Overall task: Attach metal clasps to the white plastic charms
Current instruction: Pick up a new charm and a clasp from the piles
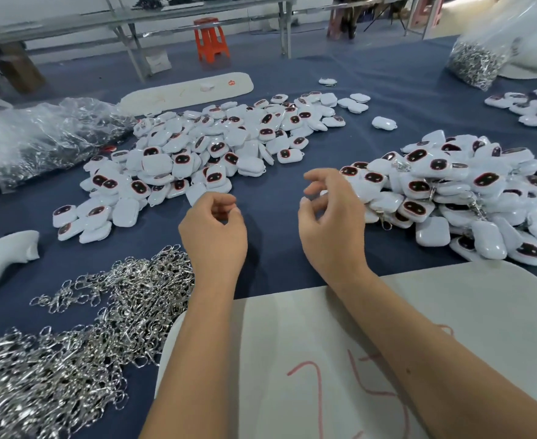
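Both my hands, left (214,229) and right (330,217), loosely curled, grip released; charms (216,144) light, slick, taken by edges; clasps (80,337) tangle-prone.

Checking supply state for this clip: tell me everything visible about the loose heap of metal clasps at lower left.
The heap of metal clasps is a tangled spread of shiny silver wire-like clips, loose and unbagged, lying on the blue cloth. It thins to scattered strands at its far edge. Its right side meets the white board and lies against the left forearm. Neither hand holds a clasp.
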The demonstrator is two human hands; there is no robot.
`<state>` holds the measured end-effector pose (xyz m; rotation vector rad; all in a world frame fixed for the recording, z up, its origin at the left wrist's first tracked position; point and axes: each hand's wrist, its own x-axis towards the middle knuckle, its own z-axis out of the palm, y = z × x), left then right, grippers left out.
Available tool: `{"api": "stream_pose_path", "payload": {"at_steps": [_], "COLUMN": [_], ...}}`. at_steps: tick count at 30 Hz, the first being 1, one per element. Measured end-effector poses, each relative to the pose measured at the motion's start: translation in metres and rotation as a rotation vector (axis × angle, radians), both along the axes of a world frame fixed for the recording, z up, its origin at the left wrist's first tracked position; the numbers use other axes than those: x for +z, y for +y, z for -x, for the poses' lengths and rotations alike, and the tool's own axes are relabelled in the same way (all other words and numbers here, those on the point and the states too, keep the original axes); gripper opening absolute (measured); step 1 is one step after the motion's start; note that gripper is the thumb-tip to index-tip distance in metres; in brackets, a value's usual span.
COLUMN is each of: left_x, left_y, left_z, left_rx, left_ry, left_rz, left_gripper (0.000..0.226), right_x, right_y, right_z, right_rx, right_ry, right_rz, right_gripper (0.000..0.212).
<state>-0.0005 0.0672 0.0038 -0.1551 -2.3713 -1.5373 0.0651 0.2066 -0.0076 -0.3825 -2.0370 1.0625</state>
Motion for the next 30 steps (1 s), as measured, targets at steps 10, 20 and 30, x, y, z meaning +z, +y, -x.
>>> {"api": "stream_pose_path", "payload": {"at_steps": [10, 20, 30], "left_x": [0.018, 0.023, 0.016], "left_y": [-0.11, -0.121, -0.109], "left_z": [0.034, 0.033, 0.037], "left_rx": [0.029, -0.122, 0.009], "left_ry": [-0.359, -0.455, -0.416], "left_rz": [0.305, 0.528, 0.509], "left_gripper": [0.019, 0.02, 0.018], "right_x": [0.005, 0.009, 0.002], "right_y": [-0.075, -0.122, -0.114], "right_z": [0.071, 0.123, 0.113], "right_rx": [0.366, 0.435, 0.579], "right_ry": [-0.484, -0.608, -0.434], "right_rz": [-0.803, -1.048, -0.826], "right_gripper": [0.057, 0.056, 0.029]}}
